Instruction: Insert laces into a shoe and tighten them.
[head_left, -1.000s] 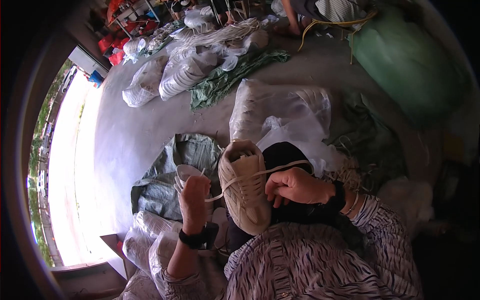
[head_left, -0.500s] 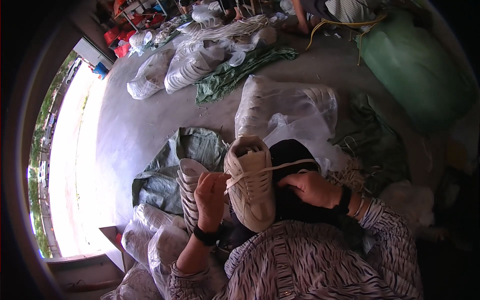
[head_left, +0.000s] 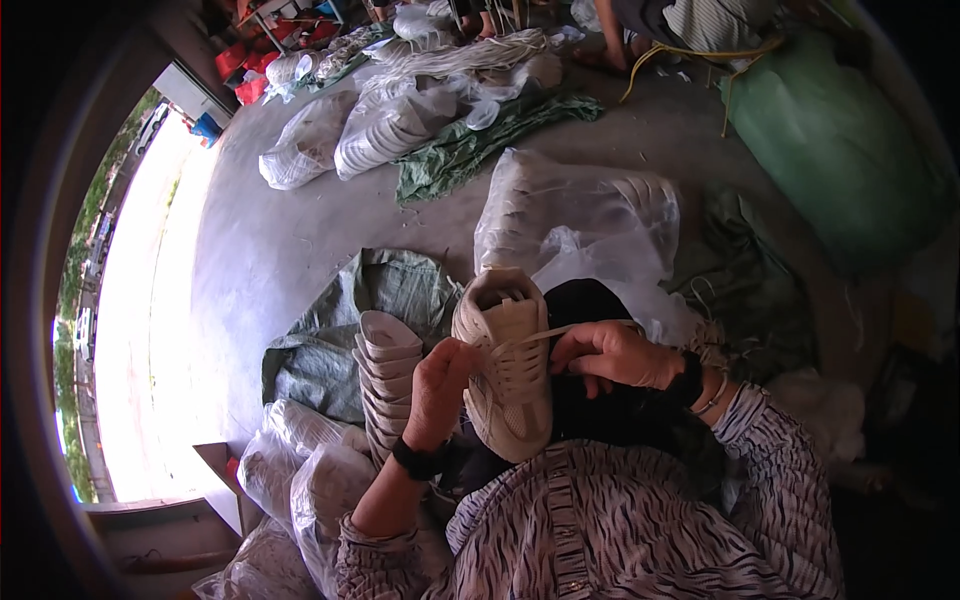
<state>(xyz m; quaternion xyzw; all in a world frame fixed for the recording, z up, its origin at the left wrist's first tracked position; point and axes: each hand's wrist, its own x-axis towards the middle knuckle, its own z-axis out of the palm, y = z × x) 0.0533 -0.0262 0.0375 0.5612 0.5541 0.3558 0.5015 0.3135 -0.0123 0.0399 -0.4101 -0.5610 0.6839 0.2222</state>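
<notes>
A cream lace-up sneaker (head_left: 508, 390) rests upright on my dark-clothed lap, its toe toward me and its opening away. A pale shoelace (head_left: 560, 330) crosses the upper eyelets and stretches right from the sneaker. At the sneaker's left eyelets, my left hand (head_left: 440, 392) is closed in a pinch on the shoelace; its fingertips partly hide the grip. My right hand (head_left: 622, 356) is closed on the shoelace just right of the sneaker, thumb and forefinger together, the other fingers curled below. Beside my left wrist stands a stack of nested pale shoe uppers (head_left: 388, 375).
Clear plastic bags (head_left: 325, 490) lie at lower left by a green woven sack (head_left: 320, 345). Ahead is a clear bag of shoe parts (head_left: 575, 215). More bagged uppers (head_left: 385, 140) lie farther off. A large green sack (head_left: 830, 150) stands at right, near another person (head_left: 690, 25).
My left hand has moved right, onto the sneaker's eyelets. My right hand has risen slightly and moved left along the shoelace, which is now straighter. The sneaker has hardly moved.
</notes>
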